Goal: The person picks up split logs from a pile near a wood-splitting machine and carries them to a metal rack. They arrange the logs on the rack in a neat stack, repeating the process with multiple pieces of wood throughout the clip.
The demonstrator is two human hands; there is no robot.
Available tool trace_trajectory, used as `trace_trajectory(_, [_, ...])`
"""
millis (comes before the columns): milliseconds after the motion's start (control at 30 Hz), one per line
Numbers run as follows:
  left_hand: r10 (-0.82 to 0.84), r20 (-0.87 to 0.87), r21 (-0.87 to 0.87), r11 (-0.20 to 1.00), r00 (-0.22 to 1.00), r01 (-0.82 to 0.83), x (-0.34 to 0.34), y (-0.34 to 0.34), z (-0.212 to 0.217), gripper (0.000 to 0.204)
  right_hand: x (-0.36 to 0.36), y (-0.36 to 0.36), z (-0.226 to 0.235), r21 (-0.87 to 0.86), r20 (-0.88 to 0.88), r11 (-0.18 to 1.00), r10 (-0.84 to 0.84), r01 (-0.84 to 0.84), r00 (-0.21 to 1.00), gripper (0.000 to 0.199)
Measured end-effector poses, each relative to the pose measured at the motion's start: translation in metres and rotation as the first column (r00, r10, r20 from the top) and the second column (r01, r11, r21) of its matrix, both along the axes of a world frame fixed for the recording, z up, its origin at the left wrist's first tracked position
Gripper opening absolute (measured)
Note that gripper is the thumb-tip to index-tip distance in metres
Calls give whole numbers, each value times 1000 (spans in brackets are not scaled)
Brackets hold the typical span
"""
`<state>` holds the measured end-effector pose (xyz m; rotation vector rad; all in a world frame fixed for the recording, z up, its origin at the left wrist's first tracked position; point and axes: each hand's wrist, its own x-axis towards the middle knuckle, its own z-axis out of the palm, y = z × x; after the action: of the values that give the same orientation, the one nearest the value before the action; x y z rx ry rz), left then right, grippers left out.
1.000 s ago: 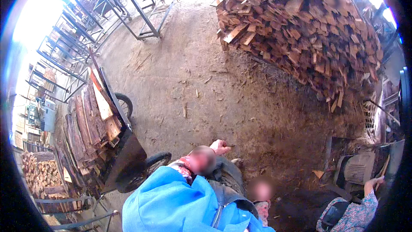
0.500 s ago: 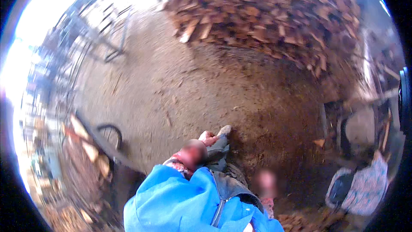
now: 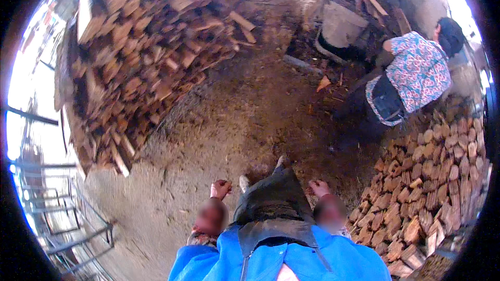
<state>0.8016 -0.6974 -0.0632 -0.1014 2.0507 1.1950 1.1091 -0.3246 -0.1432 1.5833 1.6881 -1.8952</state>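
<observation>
I stand on a dirt floor in a blue jacket and dark trousers. My left hand (image 3: 221, 188) hangs by my left side, its fingers curled in and nothing in it. My right hand (image 3: 319, 187) hangs by my right side, also curled and holding nothing. A tall stack of split firewood (image 3: 146, 47) rises ahead on the left. A lower pile of round-ended logs (image 3: 437, 182) lies close to my right hand.
A person in a patterned top (image 3: 416, 67) bends over at the upper right beside a concrete block (image 3: 344, 21). Metal frames (image 3: 62, 224) stand at the lower left. A loose wood chip (image 3: 324, 82) lies on the dirt (image 3: 250, 119).
The view has swung to the right: the cart and racks slid out at the left, the big woodpile moved left, and the other person and the log pile came into view. Both hands now hang free.
</observation>
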Motion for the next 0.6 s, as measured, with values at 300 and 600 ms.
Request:
trace_trajectory(300, [-41,180,72,997,983,29,-61,133,-7,33,-69,94,30,335,165,913,188,-235,968,40])
trace_trajectory(600, [34,139,-34,999,990,-30,-122,216,27,31,-160,241,87,222,109,957,164,-185,980,37])
